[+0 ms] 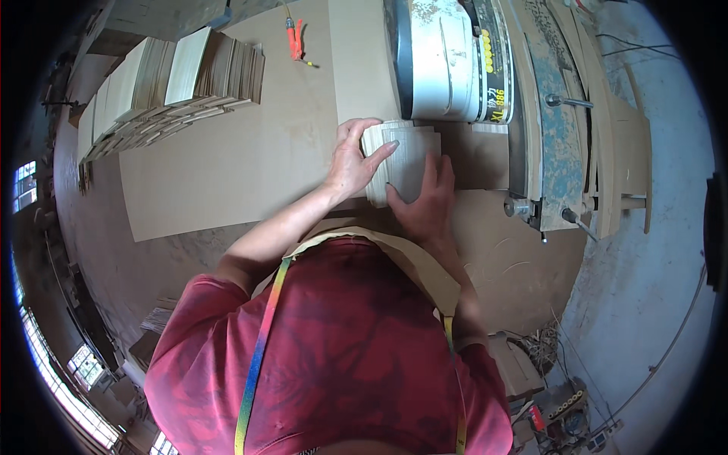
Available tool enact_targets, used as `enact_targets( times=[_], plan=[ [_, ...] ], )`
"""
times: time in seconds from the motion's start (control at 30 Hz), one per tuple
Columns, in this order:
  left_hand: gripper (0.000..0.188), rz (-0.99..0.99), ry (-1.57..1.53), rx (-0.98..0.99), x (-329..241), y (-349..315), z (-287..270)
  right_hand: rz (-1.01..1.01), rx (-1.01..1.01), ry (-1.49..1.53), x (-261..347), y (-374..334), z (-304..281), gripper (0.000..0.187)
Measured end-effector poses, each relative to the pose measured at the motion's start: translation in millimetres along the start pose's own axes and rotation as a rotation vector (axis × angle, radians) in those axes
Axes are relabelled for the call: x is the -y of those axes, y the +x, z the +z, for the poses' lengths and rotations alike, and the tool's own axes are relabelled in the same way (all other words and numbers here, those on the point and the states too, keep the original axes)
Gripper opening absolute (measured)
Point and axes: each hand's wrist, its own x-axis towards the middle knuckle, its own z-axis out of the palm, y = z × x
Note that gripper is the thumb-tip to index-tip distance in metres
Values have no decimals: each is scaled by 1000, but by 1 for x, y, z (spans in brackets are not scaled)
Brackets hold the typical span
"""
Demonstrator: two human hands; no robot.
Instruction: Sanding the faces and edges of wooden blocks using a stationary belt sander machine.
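A stack of thin, pale wooden boards (412,155) stands in front of me, between my two hands. My left hand (352,165) wraps round its left side, with the thumb reaching over the near face and the fingers at the far left edge. Against its right side, my right hand (426,199) presses with spread fingers and thumb along the face. Some boards at the left edge sit slightly out of line with the others. The stack and my own hands partly hide the fingertips.
Rows of thin wooden boards (182,72) stand at the far left. An orange-red air gun (295,39) lies beyond the brown sheet (243,182). A white and black bucket (447,61) is just beyond the stack; a machine with a worn blue-green surface (563,121) stands at the right.
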Motion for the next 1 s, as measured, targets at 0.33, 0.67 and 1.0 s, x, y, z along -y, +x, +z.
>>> enact_targets(
  times=[0.33, 0.67, 1.0],
  plan=[
    [52, 43, 10, 5, 13, -4, -15, 95, -114, 107, -74, -19, -23, 78],
    [50, -71, -4, 76, 1, -3, -35, -98, -330, -327, -158, 66, 32, 53],
    [46, -55, 22, -1, 2, 12, -6, -151, -172, -34, -18, -13, -2, 63]
  ],
)
